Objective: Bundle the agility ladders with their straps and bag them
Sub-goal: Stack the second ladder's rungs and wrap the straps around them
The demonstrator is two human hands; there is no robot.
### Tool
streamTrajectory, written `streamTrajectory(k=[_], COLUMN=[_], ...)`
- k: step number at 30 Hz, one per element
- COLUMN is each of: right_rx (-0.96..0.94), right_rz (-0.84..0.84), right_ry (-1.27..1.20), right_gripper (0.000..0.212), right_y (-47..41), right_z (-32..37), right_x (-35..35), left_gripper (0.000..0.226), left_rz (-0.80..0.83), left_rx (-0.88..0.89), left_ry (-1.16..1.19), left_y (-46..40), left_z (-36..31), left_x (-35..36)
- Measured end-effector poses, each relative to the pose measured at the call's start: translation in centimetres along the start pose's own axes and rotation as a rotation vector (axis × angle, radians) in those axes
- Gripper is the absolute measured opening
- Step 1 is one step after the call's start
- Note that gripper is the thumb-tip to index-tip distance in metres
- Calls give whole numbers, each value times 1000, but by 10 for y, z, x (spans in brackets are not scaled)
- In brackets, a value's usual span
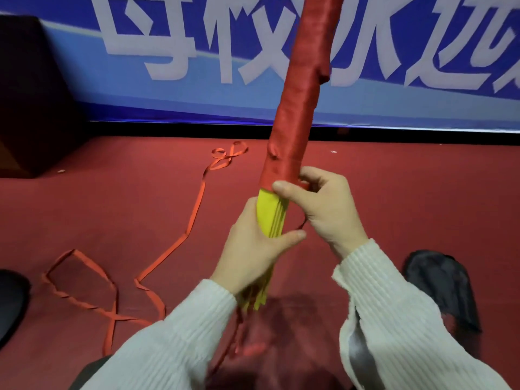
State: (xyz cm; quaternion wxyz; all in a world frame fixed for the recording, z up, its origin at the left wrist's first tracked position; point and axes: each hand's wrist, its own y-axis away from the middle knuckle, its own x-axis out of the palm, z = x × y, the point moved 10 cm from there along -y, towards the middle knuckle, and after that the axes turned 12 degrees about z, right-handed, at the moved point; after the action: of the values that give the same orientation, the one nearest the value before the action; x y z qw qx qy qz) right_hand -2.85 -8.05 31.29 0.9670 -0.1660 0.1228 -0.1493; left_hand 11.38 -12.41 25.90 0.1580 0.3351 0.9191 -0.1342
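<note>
A bundle of yellow ladder rungs (270,215) stands tilted in front of me, its upper part wound tightly in red strap (301,88). My left hand (253,249) grips the bare yellow lower part of the bundle. My right hand (323,204) pinches the lowest turn of the red strap at the edge of the wrapping. More loose red strap (180,240) trails in loops over the red carpet to the left. A dark bag (441,282) lies on the floor at the right.
A blue banner with white characters (225,52) runs along the back wall. A dark box (31,94) stands at the far left, and a dark rounded object (11,302) sits at the left edge.
</note>
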Motion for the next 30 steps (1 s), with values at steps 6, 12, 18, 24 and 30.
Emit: streamTrajectory(k=[6, 12, 18, 24, 30], right_rx=[138, -15, 97, 58, 73], right_rz=[25, -52, 184, 161, 182], right_ry=[212, 102, -273, -117, -77], right_gripper=[39, 16, 44, 34, 28], right_y=[0, -2, -3, -2, 2], right_z=[-11, 8, -2, 6, 2], right_x=[7, -6, 15, -5, -6], left_gripper=[33, 43, 43, 43, 34], left_rz=[-310, -188, 273, 460, 392], left_rx=[-69, -87, 34, 18, -11], left_ry=[-129, 167, 846, 891, 849], left_y=[8, 5, 3, 7, 3], left_z=[14, 19, -1, -4, 3], left_x=[-27, -22, 23, 35, 31])
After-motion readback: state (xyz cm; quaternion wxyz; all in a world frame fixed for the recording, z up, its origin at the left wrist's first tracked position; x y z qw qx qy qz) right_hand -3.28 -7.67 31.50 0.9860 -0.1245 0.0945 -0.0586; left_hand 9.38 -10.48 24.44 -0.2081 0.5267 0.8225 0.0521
